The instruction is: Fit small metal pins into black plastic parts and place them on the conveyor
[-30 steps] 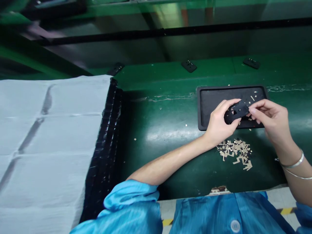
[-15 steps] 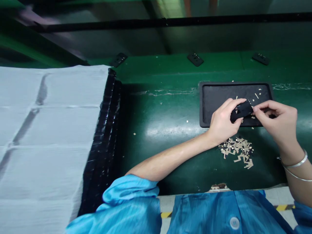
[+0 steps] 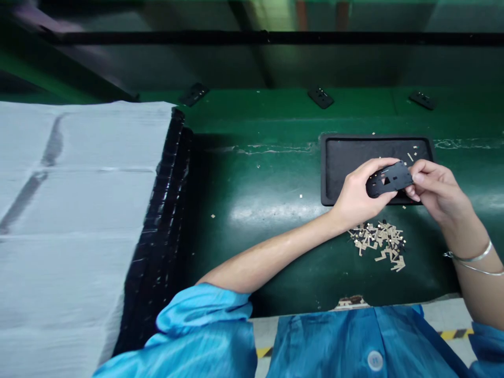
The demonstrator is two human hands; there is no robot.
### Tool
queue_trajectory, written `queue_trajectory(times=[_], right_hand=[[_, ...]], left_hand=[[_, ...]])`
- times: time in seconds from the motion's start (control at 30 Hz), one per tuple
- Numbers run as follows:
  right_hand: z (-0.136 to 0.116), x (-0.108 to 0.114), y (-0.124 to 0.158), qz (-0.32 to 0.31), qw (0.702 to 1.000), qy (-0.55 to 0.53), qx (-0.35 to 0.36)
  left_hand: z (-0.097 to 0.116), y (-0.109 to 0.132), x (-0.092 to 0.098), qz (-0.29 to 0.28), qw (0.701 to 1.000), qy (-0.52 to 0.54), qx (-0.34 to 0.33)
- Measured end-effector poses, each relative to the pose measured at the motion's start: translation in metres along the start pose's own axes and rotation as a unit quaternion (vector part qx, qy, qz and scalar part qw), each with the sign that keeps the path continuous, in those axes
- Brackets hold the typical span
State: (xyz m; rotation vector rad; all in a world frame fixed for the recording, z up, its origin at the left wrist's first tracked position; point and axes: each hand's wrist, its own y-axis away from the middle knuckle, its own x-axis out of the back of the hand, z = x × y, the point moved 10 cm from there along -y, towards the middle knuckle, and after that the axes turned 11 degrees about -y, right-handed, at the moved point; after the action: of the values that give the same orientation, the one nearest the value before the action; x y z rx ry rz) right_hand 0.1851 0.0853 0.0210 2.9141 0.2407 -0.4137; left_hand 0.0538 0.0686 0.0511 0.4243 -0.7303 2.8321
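Observation:
My left hand is closed around a flat black plastic plate with several small cutouts, its thumb at the lower edge and fingers along the upper one. The plate is tilted above a shallow black tray. At the plate's right end, the fingers of my right hand are pinched together against the edge. What they hold, if anything, is too small to make out. Below the tray lies a heap of small beige and black scraps. A few similar bits are in the tray.
Three dark plates like the held one lie along the back: left, middle and right. A tall stack topped with white sheeting, black along its side, fills the left. Stray scraps dot the green tabletop.
The plate has turned so more of its face and cutouts shows. My right hand has rotated, its fingers curling closer at the plate's right edge. The camera view has shifted slightly.

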Motion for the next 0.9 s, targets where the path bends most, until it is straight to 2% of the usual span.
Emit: queue_trajectory(times=[0.1,0.53,0.9], right_hand=[[0.0013,-0.0045,-0.0001,-0.016,1.000,-0.002,-0.002],[-0.0029,-0.0012,0.0011,0.026,0.999,0.021,0.022],[0.0011,-0.0065,0.0025,0.004,1.000,-0.009,0.012]], left_hand=[[-0.0001,0.0000,-0.0004,0.002,1.000,0.013,-0.005],[-0.0032,0.0012,0.0032,0.024,0.999,-0.003,0.022],[-0.0004,0.0008,0.0021,0.015,1.000,-0.011,0.011]])
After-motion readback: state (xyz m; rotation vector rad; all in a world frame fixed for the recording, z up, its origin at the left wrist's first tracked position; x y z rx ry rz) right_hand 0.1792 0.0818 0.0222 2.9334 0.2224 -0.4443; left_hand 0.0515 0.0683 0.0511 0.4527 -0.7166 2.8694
